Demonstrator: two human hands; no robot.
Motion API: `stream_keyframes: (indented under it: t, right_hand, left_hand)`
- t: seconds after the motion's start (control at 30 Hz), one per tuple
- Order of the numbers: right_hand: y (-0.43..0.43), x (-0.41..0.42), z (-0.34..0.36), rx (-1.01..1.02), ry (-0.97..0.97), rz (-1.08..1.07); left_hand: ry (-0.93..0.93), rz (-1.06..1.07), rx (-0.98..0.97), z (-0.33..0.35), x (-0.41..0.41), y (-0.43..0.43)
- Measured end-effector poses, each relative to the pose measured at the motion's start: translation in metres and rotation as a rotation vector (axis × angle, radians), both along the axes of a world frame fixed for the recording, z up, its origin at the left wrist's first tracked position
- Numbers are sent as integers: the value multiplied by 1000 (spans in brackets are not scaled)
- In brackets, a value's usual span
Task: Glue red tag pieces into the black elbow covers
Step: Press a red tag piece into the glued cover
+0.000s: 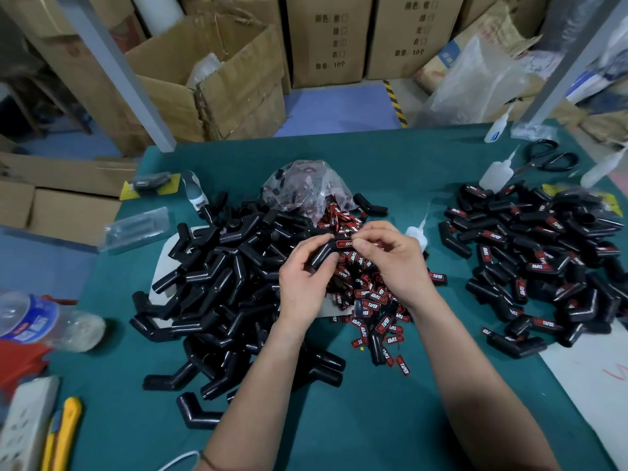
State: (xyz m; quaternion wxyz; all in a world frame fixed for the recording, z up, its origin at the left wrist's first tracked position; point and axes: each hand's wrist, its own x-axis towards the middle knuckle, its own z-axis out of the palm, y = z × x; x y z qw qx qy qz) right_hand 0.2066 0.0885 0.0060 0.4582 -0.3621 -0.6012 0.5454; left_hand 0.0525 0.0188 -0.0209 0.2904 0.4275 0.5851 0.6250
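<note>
One black elbow cover (323, 254) sits gripped in the left hand (306, 277) above the middle of the table (373, 419), and the right hand (390, 256) pinches a red TAPER tag (345, 244) onto it; looks like the seating step, next wants firm, square pressing

My green table (373, 419) holds a big heap of black elbow covers (217, 277), a pile of red tags (373, 311), a glue bottle (416, 231), scissors (547, 158) and a water bottle (40, 321).

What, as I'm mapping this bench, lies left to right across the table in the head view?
From the left: water bottle → untagged black elbow covers → left hand, gripping a cover → right hand, pinching a red tag → tagged covers.
</note>
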Motion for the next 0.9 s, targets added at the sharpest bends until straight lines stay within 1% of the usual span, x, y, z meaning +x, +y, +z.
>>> stream_keyframes:
  t: [0.1, 0.3, 0.47, 0.9]
  right_hand:
    - [0, 0, -1, -24, 0, -35]
    - [2, -1, -3, -47, 7, -4]
    - [2, -1, -4, 4, -58, -7]
    - [2, -3, -4, -1, -67, 2]
  left_hand:
    - [-48, -13, -12, 3, 2, -2]
    - [-26, 1, 1, 5, 1, -2]
    - [-22, 7, 11, 7, 2, -2]
    - [-78, 23, -9, 9, 4, -3]
